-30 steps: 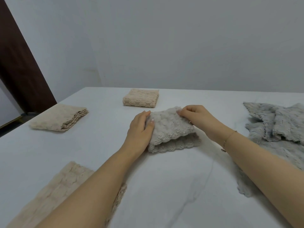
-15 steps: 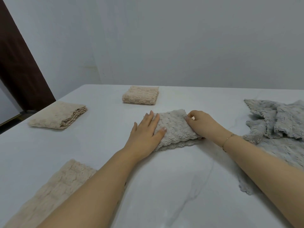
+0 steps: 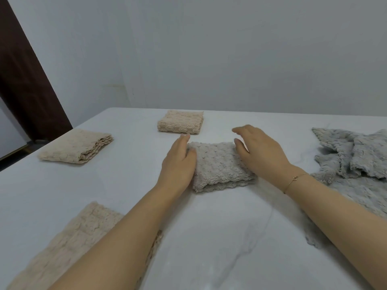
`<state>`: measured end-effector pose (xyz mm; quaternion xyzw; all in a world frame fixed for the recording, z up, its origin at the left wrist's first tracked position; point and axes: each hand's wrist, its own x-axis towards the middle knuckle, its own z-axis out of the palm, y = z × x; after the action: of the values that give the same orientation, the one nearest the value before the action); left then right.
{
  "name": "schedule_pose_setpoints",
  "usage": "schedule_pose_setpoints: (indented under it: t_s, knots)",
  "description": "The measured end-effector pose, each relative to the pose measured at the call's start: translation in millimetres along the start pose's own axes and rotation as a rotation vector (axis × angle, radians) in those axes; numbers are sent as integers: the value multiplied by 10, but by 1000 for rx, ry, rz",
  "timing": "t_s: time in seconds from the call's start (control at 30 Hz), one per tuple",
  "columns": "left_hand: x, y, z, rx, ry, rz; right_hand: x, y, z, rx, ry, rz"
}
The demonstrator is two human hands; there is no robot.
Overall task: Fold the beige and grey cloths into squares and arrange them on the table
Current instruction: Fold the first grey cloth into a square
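Observation:
A folded grey cloth (image 3: 217,164) lies in the middle of the white table (image 3: 209,237). My left hand (image 3: 178,162) rests against its left edge with straight fingers. My right hand (image 3: 259,151) hovers over its right side, fingers loosely spread, its heel on the cloth. Two folded beige cloths lie farther off: one (image 3: 181,121) at the back, one (image 3: 77,145) at the left. A third beige cloth (image 3: 69,243) lies flat at the near left, partly under my left forearm. A heap of unfolded grey cloths (image 3: 354,164) sits at the right.
A white wall stands behind the table. A dark brown door (image 3: 27,76) is at the far left, past the table's left edge. The marbled tabletop near me shows bare between my forearms.
Both hands have lifted from pressing the grey cloth's top. My left hand slid to its left edge and my right hand opened above its right side. The cloth now lies flatter.

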<state>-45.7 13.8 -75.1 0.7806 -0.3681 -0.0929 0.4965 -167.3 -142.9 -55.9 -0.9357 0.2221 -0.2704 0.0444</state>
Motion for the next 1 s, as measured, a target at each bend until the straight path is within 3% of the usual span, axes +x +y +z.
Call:
schedule_pose_setpoints:
  t_s: [0.07,0.23,0.53,0.63,0.7,0.73,0.83,0.9,1.0]
  knots:
    - [2,77,45,124,-23,55,55,-39,29,68,-108,-91]
    - [-30,-45,162,675,-347,20,-27,-91,232,163,-484,-105]
    - [9,-137,83,694,-430,56,-141,-158,276,112,-509,-28]
    - [21,-143,21,355,-348,44,-72,-175,74,357,-602,70]
    - [11,-106,-29,-5,-164,-44,-30,-134,-120,568,-502,242]
    - [10,-97,-57,-66,-52,-81,-11,-85,-204,613,-401,318]
    - [16,-110,-135,366,157,-103,18,90,-339,475,-264,439]
    - [26,-138,-153,585,122,-141,0,124,-332,384,-320,500]
    - [31,-148,-119,596,17,-157,-43,92,-207,374,-431,556]
